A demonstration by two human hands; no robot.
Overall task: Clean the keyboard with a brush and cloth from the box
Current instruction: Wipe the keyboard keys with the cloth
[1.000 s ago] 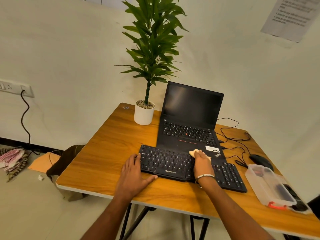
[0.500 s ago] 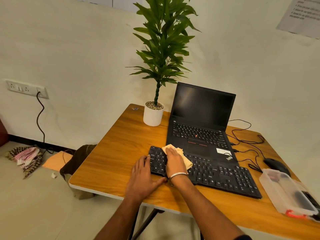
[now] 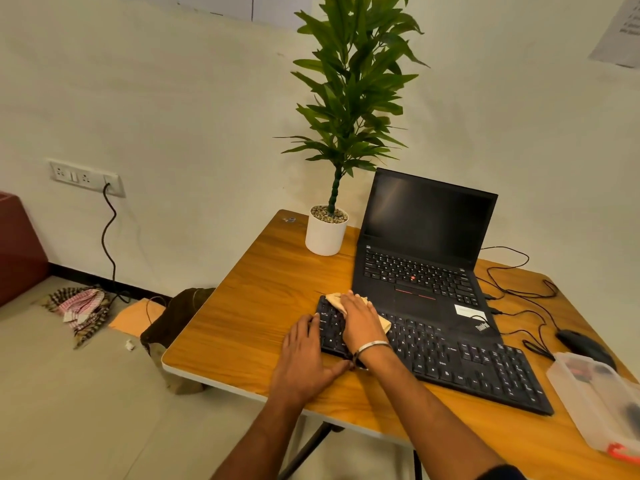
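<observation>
The black keyboard (image 3: 450,358) lies slantwise on the wooden table (image 3: 249,327), just in front of the open laptop (image 3: 422,258). At its left end a tan cloth (image 3: 334,299) is spread over the keys, and the right hand (image 3: 358,318), a metal bangle at its wrist, presses flat on the cloth with straight fingers. The left hand (image 3: 304,362) lies relaxed and flat on the table, its fingertips touching the keyboard's left edge and its thumb along the front edge. The clear plastic box (image 3: 602,403) sits at the table's right edge, its contents blurred. Just behind it are a black mouse (image 3: 585,346) and tangled cables; a potted plant (image 3: 343,133) stands left of the laptop.
</observation>
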